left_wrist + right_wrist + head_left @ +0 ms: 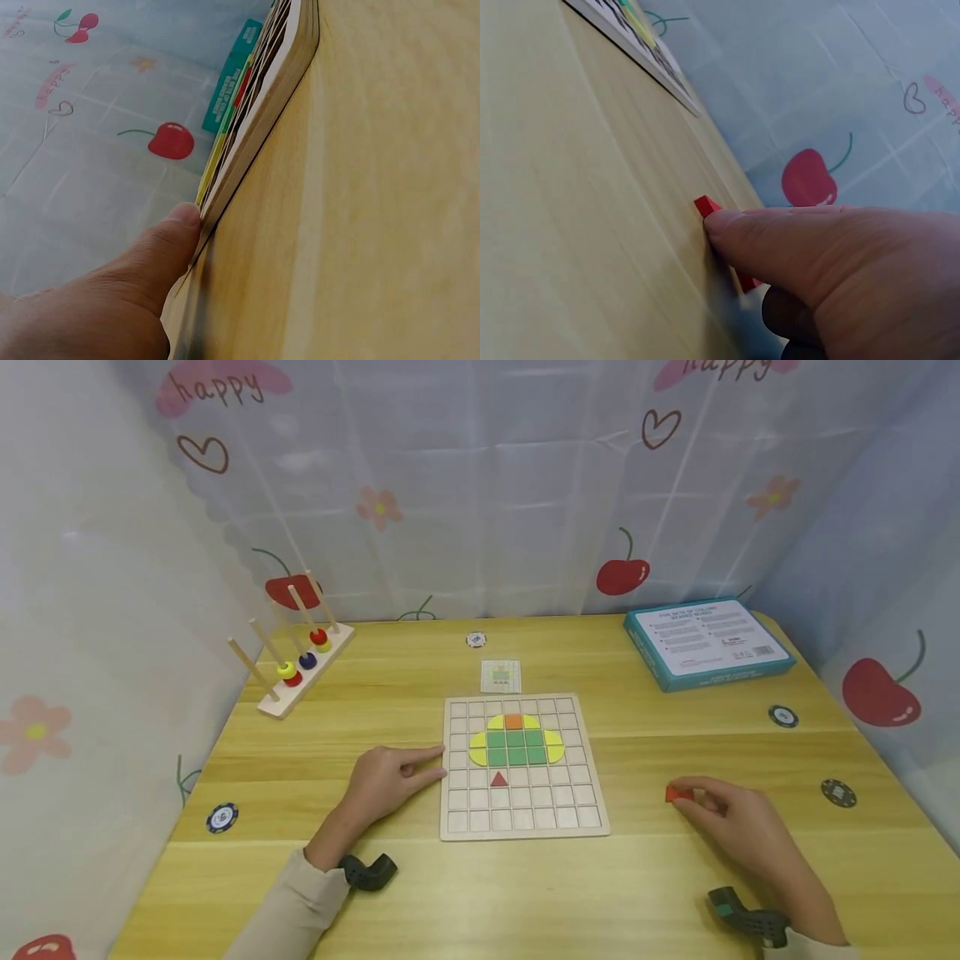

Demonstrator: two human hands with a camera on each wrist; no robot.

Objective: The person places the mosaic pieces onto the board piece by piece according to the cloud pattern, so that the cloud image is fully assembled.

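Note:
A wooden grid board lies in the middle of the table. Green squares, yellow rounded pieces, an orange square and a red triangle sit in its cells. My left hand touches the board's left edge with thumb and index finger extended; its thumb shows against the rim in the left wrist view. To the right of the board, my right hand pinches a small red piece between thumb and fingers. My fingers cover much of that piece, so its full shape is hidden.
A small pattern card lies behind the board. At the back left stands a wooden peg rack with coloured beads. A teal box lies at the back right. Several poker chips are spread around the table.

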